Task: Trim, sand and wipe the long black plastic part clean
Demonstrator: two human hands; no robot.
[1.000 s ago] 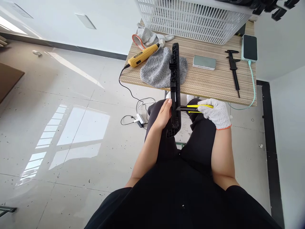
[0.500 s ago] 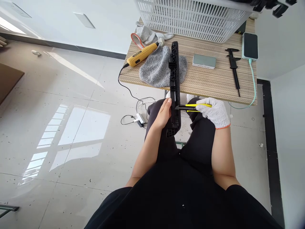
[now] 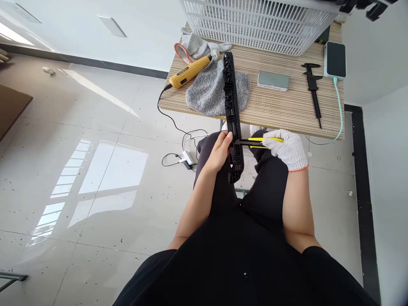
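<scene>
A long black plastic part [image 3: 231, 97] with ribbed, slotted edges stands lengthwise above my lap, its far end over the table. My bare left hand [image 3: 220, 151] is closed around its left side, thumb on top. My right hand [image 3: 283, 148], in a white knit glove with an orange cuff, grips a yellow utility knife [image 3: 256, 142]. The knife's dark segmented blade points left and its tip meets the right side of the black part; whether it cuts in cannot be made out. Behind the part's far half lies a grey cloth [image 3: 205, 93].
On the wooden table [image 3: 274, 112] are a yellow corded rotary tool [image 3: 190, 72], a spare glove [image 3: 199, 46], a sharpening stone [image 3: 273, 80], a black caliper [image 3: 312, 91], a power bank [image 3: 334, 60] with a cable, and a white basket [image 3: 255, 27]. A power strip [image 3: 188, 158] lies on the floor.
The black part has turned slightly: its far end swung left and its near end right. My left thumb shifted a little to the right. The knife stays nearly in place.
</scene>
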